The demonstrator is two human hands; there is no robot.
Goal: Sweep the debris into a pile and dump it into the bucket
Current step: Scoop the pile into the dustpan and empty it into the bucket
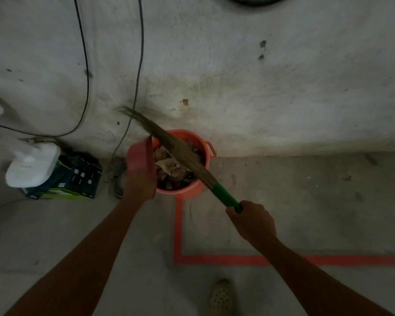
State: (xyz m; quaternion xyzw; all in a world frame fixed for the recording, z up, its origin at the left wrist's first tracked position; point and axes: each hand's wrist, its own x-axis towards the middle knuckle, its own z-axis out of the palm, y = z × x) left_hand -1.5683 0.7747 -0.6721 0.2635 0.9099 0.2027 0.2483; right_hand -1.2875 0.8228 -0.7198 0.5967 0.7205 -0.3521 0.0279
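The bucket [193, 192], holding debris [171, 167], stands at the floor's far edge against the wall. The left hand [141, 181] grips the dustpan [138, 156], tipped over the bucket's left rim. The right hand [252, 221] grips the broom [176, 149], whose long axis crosses the mouth toward the pan.

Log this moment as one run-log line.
step: dump | left hand: holds dustpan tipped at bucket | right hand: grips broom over bucket | debris: in bucket

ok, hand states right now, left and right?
Left hand: gripping the dustpan, tipped at the bucket.
Right hand: gripping the broom by its green handle.
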